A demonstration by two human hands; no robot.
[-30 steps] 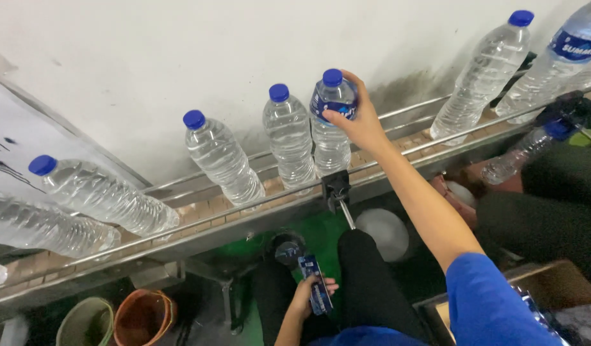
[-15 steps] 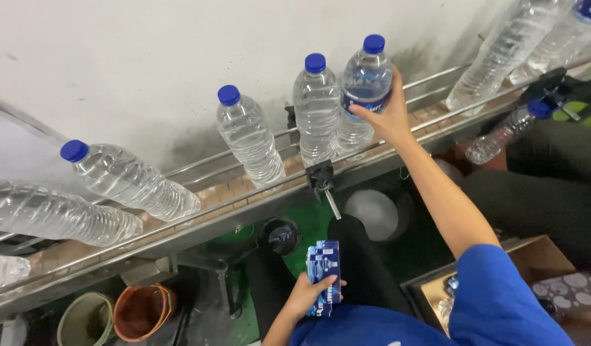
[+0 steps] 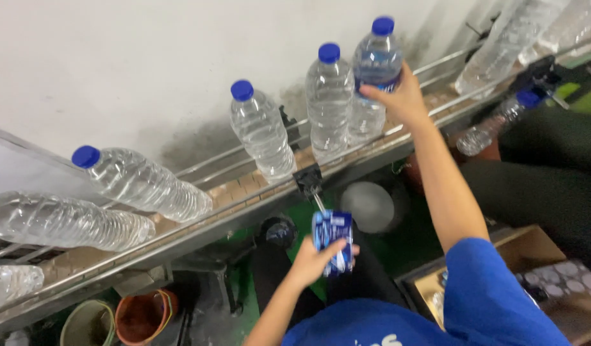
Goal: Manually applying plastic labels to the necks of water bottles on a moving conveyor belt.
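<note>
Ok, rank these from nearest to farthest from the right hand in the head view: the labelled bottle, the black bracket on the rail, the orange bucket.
1. Labelled bottle: under the right hand itself, on the conveyor's right part.
2. Black bracket: down and left of the hand, on the near rail.
3. Orange bucket: far lower left, on the floor under the conveyor.

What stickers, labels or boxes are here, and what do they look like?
Label stack: held in left hand, blue and white, rectangular.
Bottle label: blue band on bottle under right hand.
Cardboard box: lower right, brown, open.
</note>
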